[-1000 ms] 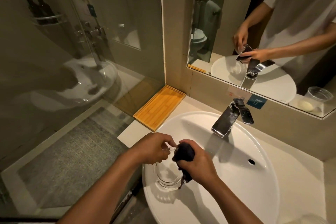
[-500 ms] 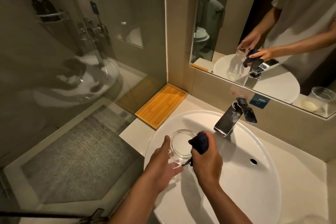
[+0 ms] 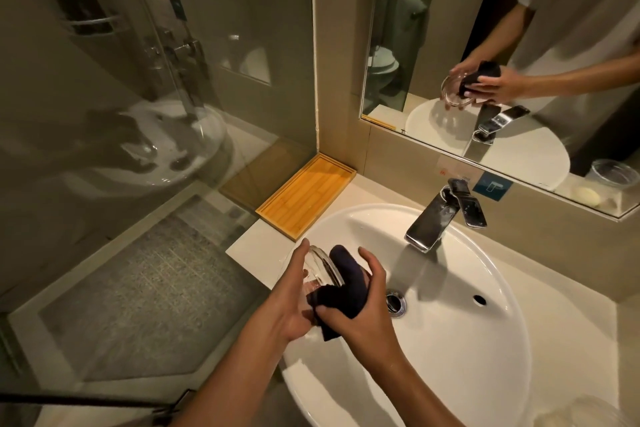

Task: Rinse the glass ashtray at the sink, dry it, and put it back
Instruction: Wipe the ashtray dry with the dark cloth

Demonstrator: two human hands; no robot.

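The round clear glass ashtray (image 3: 320,269) is tilted on edge above the left rim of the white basin (image 3: 467,340). My left hand (image 3: 289,302) cups it from the left and below. My right hand (image 3: 360,315) presses a dark navy cloth (image 3: 341,291) against the ashtray's inner side. The chrome tap (image 3: 436,218) stands behind the basin with no water running from it. The drain (image 3: 394,303) sits just right of my right hand.
A bamboo tray (image 3: 304,198) lies on the white counter at the back left corner. A glass shower screen (image 3: 138,114) borders the counter on the left. The mirror (image 3: 519,45) above reflects my hands. A glass jar (image 3: 585,409) shows at the bottom right.
The ashtray has turned from facing up to standing on edge. My right hand has pushed the cloth into it, and both hands have shifted slightly towards me.
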